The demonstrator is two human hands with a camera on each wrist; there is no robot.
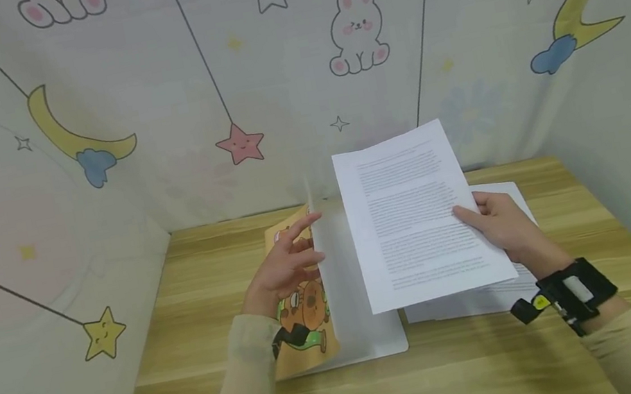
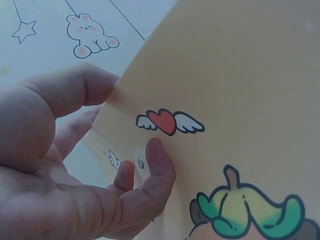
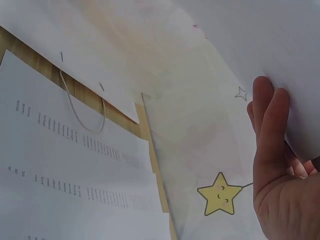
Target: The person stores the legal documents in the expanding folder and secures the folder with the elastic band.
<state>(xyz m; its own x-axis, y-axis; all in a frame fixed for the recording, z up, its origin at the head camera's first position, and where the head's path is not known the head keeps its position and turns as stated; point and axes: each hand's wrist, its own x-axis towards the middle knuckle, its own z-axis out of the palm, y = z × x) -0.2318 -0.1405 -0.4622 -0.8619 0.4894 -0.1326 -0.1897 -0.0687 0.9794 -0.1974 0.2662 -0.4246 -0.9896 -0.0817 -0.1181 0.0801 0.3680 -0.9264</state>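
Note:
My left hand (image 1: 286, 265) is at the free edge of the raised cover of an orange cartoon folder (image 1: 310, 310), its fingers spread. In the left wrist view, one digit meets the edge of the cover (image 2: 240, 100) while other fingertips lie in front of it, beside a small round snap (image 2: 141, 162). My right hand (image 1: 507, 223) pinches printed paper (image 1: 416, 228) by its right side, thumb on the text face and fingers behind. The paper is tilted up above the folder's pale inside (image 1: 364, 329). In the right wrist view its plain back (image 3: 260, 35) shows beyond my fingers (image 3: 272, 130).
More printed sheets (image 1: 473, 303) lie on the wooden table (image 1: 438, 387), right of the folder and partly behind the held paper. A thin pale loop (image 3: 82, 125) overlaps printed sheets (image 3: 65, 165) in the right wrist view. Cartoon-printed curtains (image 1: 281, 76) enclose the back and sides.

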